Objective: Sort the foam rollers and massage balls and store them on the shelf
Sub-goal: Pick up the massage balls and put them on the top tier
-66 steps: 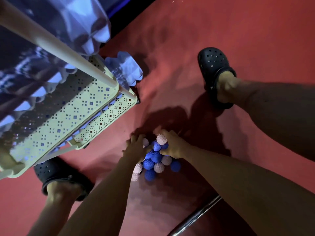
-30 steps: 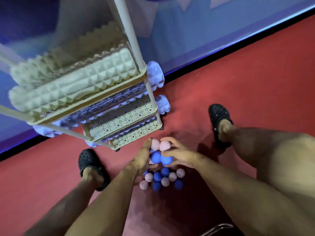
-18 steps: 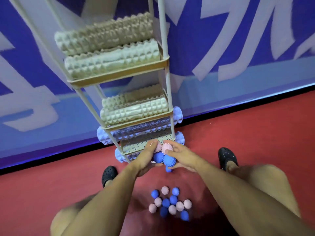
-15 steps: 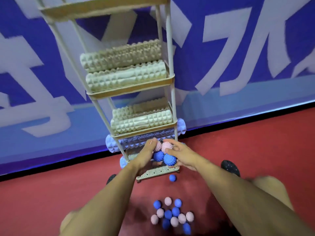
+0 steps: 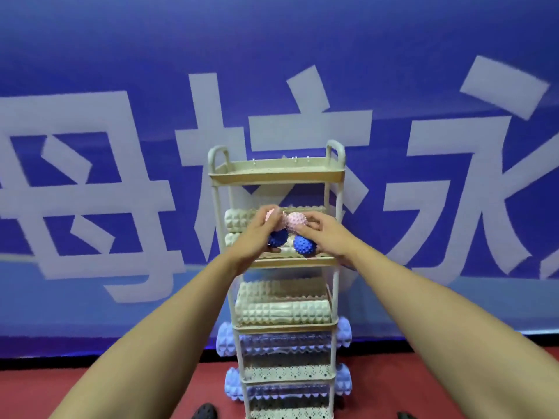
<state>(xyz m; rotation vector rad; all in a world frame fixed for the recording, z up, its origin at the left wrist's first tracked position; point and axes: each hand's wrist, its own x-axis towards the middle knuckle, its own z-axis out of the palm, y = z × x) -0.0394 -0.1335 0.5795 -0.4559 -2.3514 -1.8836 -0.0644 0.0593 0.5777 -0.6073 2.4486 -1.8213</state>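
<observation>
Both hands are raised in front of a tall beige shelf [image 5: 276, 176]. Cupped together, my left hand [image 5: 257, 234] and my right hand [image 5: 325, 237] hold a cluster of spiky massage balls: a pink ball [image 5: 295, 222] and another pink one [image 5: 271, 215] on top, a dark blue ball [image 5: 277, 238] and a blue ball [image 5: 305, 245] below. The cluster hangs level with the second tier, below the top tray. Cream foam rollers [image 5: 239, 221] lie on the second tier and cream rollers [image 5: 281, 311] on the third. Light blue rollers [image 5: 225, 342] fill the lower tiers.
A blue wall banner [image 5: 121, 146] with large white characters stands right behind the shelf. The floor [image 5: 151, 385] is red. The toe of a black clog [image 5: 205, 412] shows at the bottom edge. The pile of balls on the floor is out of view.
I have stood up from the pile on the floor. Both hands lifted the cluster of balls from floor level to the second tier. One blue ball dropped on the way.
</observation>
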